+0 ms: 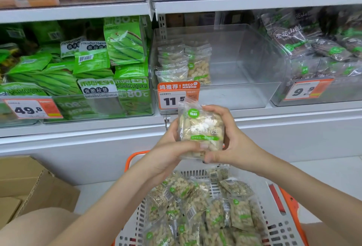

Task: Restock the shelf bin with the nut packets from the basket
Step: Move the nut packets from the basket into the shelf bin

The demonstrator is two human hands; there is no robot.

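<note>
Where the white metal shelf [254, 112] ran across a shop aisle, clear plastic bins stood side by side along it, each with an orange-and-white price tag on its front. Taking the shelf bin [244, 92] in the middle as the landmark: to its left, a bin of glossy green snack bags [94, 73] was packed full, the bags crinkled and leaning on one another, and below that a brown cardboard box [29, 187] sat on the pale floor. The shelf bin itself was a smooth transparent box, mostly bare, with a small stack of nut packets [184, 65] stood against its left wall behind the tag marked 11.5 [176, 98]. In front of and below the bin, the left hand [172, 153] and the right hand [231, 143] both gripped one nut packet [201, 130], a clear, shiny film pouch showing pale nuts and a green round label; the left thumb lay across its lower front while the right fingers curled round its right edge and top corner. Lower still, the basket [284, 226], white slotted plastic with an orange rim, held a loose heap of similar packets [205, 206], some showing barcodes. To the right of the shelf bin, another clear bin held dark packets [313, 45] in wrinkled film.
</note>
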